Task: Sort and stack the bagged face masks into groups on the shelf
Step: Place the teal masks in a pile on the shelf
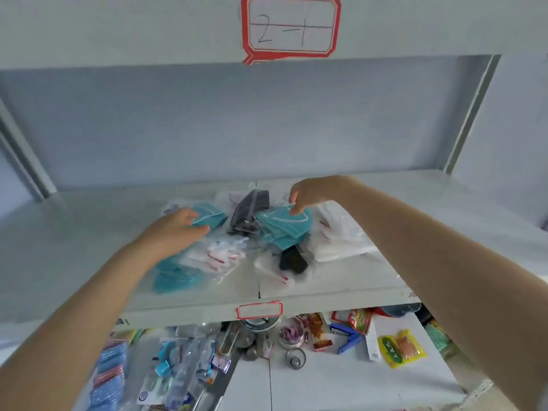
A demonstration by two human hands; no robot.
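right hand [311, 192] fingers [296, 209] curled onto middle teal bag [284, 229], pinch unclear tbh | bag runs 1-7 o'clock | left hand [175, 232] flat on left teal bag [209, 215]

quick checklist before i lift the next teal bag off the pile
1. Right hand on a teal bag: ok, fingertips touch the top teal bag.
2. Firm pinch on it: cannot tell.
3. Left hand steadying the pile: ok, it rests on the rear-left teal bag.
4. Colours separated: not ok, teal bags, dark bags and white bags lie mixed.
5. Room for a stack: ok, bare shelf shows at the left.
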